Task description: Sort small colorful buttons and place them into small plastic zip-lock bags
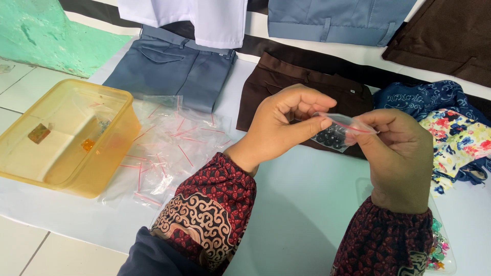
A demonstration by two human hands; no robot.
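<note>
While both hands are busy in the middle, far left there's a yellow plastic tub (66, 135) w/ a couple small bits inside, sitting on the white sheet (302, 204). Right next to it, a loose pile of clear zip baggies (169, 145) w/ red seal strips. Behind those, blue-grey trousers (171, 69), then dark brown trousers (291, 84). Left hand (281, 128) has thumb + fingers pinched shut on the top edge of a small clear baggie (335, 132) holding dark beads, held up over the brown trousers. Right hand (394, 153) is pinched on the baggie's other side, so it's clamped btwn both. Far right: floral fabric (460, 135), and a packet of colourful beads (437, 250) by the right wrist.
</note>
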